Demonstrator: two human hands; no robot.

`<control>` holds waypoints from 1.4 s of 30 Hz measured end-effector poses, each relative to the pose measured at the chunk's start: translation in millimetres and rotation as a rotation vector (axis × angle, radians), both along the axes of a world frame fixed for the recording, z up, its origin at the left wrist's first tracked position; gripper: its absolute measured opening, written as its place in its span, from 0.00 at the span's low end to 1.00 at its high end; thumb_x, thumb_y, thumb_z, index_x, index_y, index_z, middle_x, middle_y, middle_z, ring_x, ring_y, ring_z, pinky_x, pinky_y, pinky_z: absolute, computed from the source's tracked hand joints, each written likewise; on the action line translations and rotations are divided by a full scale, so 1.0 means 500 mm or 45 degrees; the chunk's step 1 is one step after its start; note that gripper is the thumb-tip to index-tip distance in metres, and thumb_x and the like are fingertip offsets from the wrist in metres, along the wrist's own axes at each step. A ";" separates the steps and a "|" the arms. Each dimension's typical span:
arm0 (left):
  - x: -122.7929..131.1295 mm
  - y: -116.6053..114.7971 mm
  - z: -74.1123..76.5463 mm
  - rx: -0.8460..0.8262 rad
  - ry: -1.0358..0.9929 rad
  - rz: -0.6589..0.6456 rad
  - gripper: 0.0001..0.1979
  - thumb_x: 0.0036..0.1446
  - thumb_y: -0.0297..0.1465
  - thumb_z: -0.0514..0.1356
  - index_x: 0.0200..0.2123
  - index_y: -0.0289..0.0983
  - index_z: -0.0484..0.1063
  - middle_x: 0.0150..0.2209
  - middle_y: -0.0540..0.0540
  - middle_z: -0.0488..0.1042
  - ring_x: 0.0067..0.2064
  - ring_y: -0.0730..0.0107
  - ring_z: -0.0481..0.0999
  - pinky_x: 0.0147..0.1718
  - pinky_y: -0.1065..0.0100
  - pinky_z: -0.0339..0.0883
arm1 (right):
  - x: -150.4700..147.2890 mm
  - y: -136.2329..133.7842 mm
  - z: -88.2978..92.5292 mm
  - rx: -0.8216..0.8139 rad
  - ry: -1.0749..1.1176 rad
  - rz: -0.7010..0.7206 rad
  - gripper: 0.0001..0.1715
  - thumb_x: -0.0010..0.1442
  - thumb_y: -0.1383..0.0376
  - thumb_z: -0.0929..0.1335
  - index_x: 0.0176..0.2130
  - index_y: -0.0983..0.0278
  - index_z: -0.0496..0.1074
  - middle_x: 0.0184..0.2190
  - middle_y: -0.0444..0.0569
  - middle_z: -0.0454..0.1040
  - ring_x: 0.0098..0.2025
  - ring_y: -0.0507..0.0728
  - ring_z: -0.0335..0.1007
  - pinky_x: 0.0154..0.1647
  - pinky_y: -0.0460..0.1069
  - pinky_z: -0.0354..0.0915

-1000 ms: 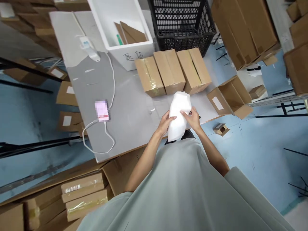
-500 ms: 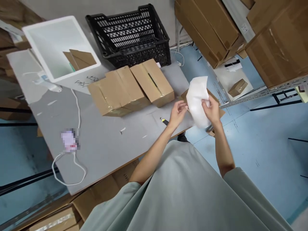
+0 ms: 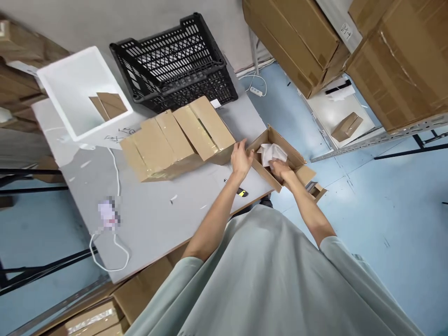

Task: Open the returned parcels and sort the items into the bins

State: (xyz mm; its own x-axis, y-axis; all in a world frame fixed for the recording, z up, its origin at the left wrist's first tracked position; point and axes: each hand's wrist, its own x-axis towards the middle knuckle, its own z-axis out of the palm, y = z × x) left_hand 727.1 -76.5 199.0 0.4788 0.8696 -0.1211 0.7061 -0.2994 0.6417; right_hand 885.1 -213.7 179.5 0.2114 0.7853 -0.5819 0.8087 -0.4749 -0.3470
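Observation:
An open cardboard box [image 3: 265,175] stands at the right end of the table, its flaps spread. Inside it lies a crumpled white foam packing sheet [image 3: 272,153]. My right hand [image 3: 281,170] reaches down into the box and is closed on the sheet; its fingertips are partly hidden. At the box's left corner, my left hand [image 3: 241,159] grips the cardboard edge between thumb and fingers. A utility knife [image 3: 241,192] with a yellow and black handle lies on the table below my left hand.
Taped cartons [image 3: 171,144] stand on the grey table [image 3: 157,210], before a black plastic crate [image 3: 175,70] and a white foam box [image 3: 117,133] holding cardboard pieces. A white cable [image 3: 115,175] runs across the left side. Large cartons [image 3: 290,42] fill the shelving at right.
The white foam sheet has gone from being held up above the box to lying crumpled inside it. My right hand has moved down with it; my left hand has shifted left to the box's corner.

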 end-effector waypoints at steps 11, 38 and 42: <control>-0.139 -0.007 0.020 0.004 -0.004 -0.128 0.11 0.69 0.35 0.61 0.47 0.40 0.84 0.46 0.38 0.85 0.45 0.48 0.86 0.51 0.53 0.77 | -0.046 -0.306 0.017 0.829 -0.326 -1.149 0.40 0.75 0.50 0.69 0.76 0.67 0.64 0.73 0.74 0.64 0.75 0.80 0.66 0.74 0.78 0.68; -0.097 0.047 -0.012 -0.145 0.146 -0.441 0.59 0.60 0.48 0.79 0.84 0.37 0.55 0.75 0.21 0.68 0.73 0.25 0.75 0.68 0.38 0.73 | -0.053 -0.273 0.008 0.832 0.122 -1.036 0.69 0.65 0.35 0.78 0.85 0.62 0.51 0.84 0.71 0.53 0.80 0.74 0.66 0.77 0.71 0.68; -0.075 0.049 -0.026 -0.063 0.049 -0.451 0.62 0.60 0.42 0.79 0.86 0.37 0.49 0.84 0.21 0.49 0.83 0.26 0.60 0.76 0.37 0.65 | -0.006 -0.216 0.000 0.890 0.071 -0.827 0.56 0.71 0.40 0.74 0.82 0.63 0.60 0.81 0.67 0.63 0.84 0.72 0.57 0.84 0.72 0.56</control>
State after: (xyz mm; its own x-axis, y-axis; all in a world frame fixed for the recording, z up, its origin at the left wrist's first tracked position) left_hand 689.4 -52.0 186.1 0.7437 0.6431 -0.1826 0.5879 -0.4991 0.6367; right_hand 882.1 -321.9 179.5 0.7148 0.6977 -0.0479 0.4337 -0.4959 -0.7524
